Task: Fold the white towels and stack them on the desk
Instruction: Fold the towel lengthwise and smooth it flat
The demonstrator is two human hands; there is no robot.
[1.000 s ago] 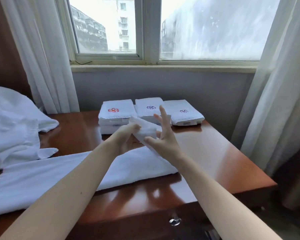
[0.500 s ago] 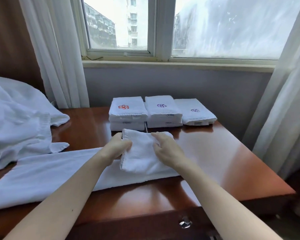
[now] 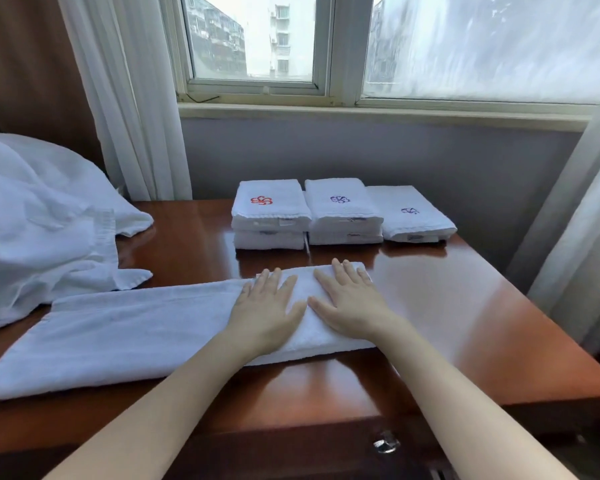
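Palms down and spread open, the left hand point(image 3: 267, 306) and right hand point(image 3: 350, 303) pressed the doubled-over end of the long white towel point(image 3: 136, 323) onto the desk point(image 3: 458, 323), seemingly to set the crease. Beyond, folded towels point(image 3: 340, 209) sat stacked below the window point(image 3: 465, 46).
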